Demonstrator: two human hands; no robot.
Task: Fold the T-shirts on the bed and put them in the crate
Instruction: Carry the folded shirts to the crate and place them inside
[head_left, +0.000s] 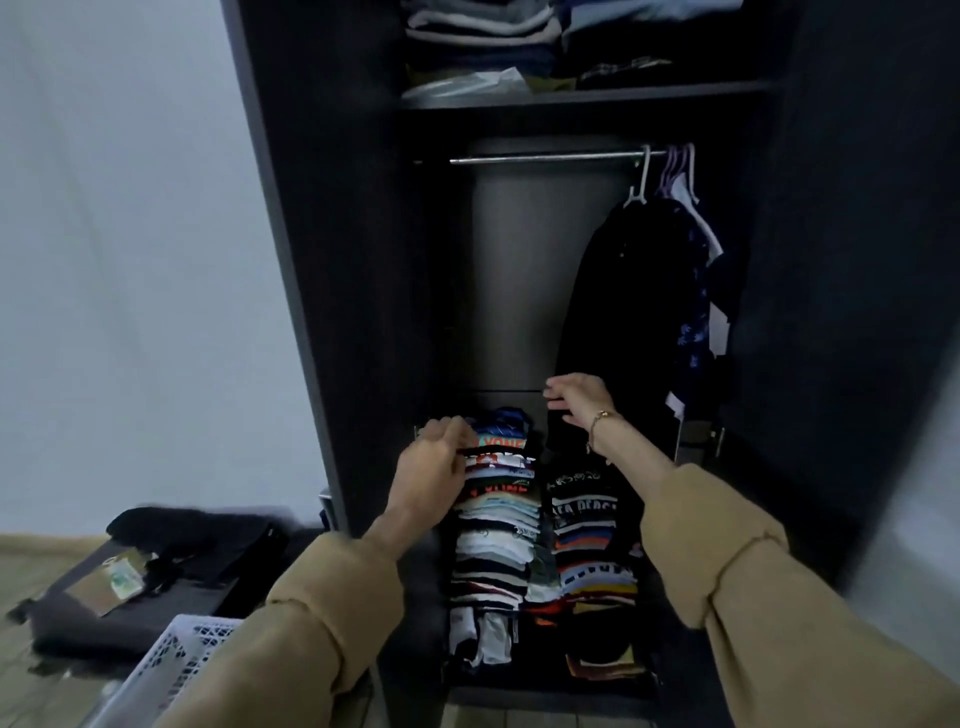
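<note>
Standing at an open wardrobe (332, 260), both arms in tan sleeves reaching into a pulled-out drawer (550, 691) packed with folded T-shirts (493, 545) filed on edge in two rows, presumably so each print can be read at a glance. Left hand (431, 467) curled over the far end of the left row, fingers and thumb pinching the top edge of a dark shirt (496, 451) with white lettering, apparently to draw it up and out or part the row. Right hand (576, 402) hovering spread above the far end of the right row, fingers loosely extended, touching nothing that can be made out; likely poised to steady or pick from that row. Dark garments (623, 312) on hangers pushed to the right end of the rail (550, 157), leaving room over the drawer. More folded clothes on the shelf (582, 96) above. White lattice crate (176, 654) at lower left, near the left elbow, contents hidden. Dark bag (171, 566) on the floor beside it. No bed in view; judging by this, still gathering shirts, folding not yet begun.
</note>
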